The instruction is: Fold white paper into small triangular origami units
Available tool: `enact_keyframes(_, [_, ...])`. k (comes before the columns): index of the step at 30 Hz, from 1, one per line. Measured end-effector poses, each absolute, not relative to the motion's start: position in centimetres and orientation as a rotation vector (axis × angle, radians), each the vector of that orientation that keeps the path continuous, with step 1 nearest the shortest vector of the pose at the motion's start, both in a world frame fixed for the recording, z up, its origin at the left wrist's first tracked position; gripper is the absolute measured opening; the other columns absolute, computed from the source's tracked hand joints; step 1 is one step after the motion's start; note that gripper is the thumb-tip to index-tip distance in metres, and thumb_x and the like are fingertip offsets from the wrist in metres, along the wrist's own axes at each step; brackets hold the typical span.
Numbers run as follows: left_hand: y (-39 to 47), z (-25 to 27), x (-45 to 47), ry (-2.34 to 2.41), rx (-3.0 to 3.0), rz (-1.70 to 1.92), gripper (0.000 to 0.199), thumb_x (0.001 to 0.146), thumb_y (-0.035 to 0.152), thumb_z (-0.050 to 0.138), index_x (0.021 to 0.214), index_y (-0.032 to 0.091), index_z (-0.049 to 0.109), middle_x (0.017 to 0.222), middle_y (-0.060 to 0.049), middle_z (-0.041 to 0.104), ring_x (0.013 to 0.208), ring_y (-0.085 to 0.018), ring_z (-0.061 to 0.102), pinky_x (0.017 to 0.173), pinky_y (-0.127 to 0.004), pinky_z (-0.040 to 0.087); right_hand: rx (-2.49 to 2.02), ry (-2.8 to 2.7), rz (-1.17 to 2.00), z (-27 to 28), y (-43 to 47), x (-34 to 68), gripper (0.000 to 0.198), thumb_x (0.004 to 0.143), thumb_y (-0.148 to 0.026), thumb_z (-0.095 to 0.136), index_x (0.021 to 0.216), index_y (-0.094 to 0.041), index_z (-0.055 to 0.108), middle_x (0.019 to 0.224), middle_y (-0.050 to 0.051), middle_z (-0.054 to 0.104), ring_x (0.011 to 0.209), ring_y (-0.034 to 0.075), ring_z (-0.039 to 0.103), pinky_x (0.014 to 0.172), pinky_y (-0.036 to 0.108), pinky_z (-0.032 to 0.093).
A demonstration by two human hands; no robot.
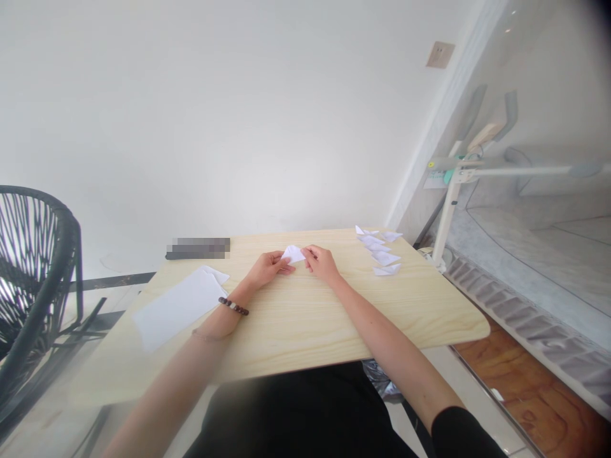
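Some white sheets [174, 310] lie on the pale wooden table [296, 331], left of the left hand [267, 268], whose thumb and fingers hold the left end of a folded paper [294, 254]. That paper sits between the hands over the table, neither clearly nearer, its longer side seemingly running crosswise; it is small, white, roughly triangular, creased. The right hand [321, 262] pinches its right corner; farther right rest several pointed paper shapes [386, 257]

No legible text, labels, brands, numbers or signs; dark object [198, 249] on table [291, 337] pixelated over.
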State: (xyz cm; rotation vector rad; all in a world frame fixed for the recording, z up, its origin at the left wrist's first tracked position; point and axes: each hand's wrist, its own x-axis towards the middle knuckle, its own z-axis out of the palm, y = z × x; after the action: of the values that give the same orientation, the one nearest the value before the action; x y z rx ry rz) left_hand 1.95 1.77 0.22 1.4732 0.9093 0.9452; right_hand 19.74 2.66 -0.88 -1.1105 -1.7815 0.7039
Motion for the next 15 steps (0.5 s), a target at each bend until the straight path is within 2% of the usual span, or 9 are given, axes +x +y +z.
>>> enact_keyframes(3, [1.94,0.06,1.83,0.908,1.47,0.917,0.043,0.068,0.041,0.061,0.096,0.008,0.057,0.088,-0.011,0.065,0.079,-0.02,0.062,0.074,-0.035,0.049,-1.087,-1.793,0.728,-1.01,2.71,19.76,0.034,0.081,-0.045,0.035,0.074,-0.017,0.053,0.053,-0.003,0.052,0.04,0.006,0.045,0.044,0.017,0.036])
enact_keyframes(11, [1.81,0.25,1.75,0.92,1.459,0.898,0.041,0.069,0.04,0.06,0.094,0.008,0.058,0.094,-0.011,0.064,0.078,-0.02,0.062,0.075,-0.034,0.049,-1.035,-1.878,0.754,-0.79,2.54,19.74,0.035,0.082,-0.045,0.034,0.071,-0.017,0.053,0.054,-0.003,0.053,0.04,0.006,0.046,0.046,0.017,0.038])
enact_keyframes(15, [1.52,0.38,1.91,0.95,1.443,0.887,0.04,0.069,0.041,0.06,0.093,0.009,0.057,0.088,-0.009,0.065,0.076,-0.02,0.063,0.075,-0.035,0.049,-1.039,-1.912,0.762,-0.65,2.46,19.81,0.034,0.082,-0.044,0.036,0.07,-0.017,0.053,0.054,-0.002,0.054,0.041,0.006,0.048,0.046,0.017,0.038])
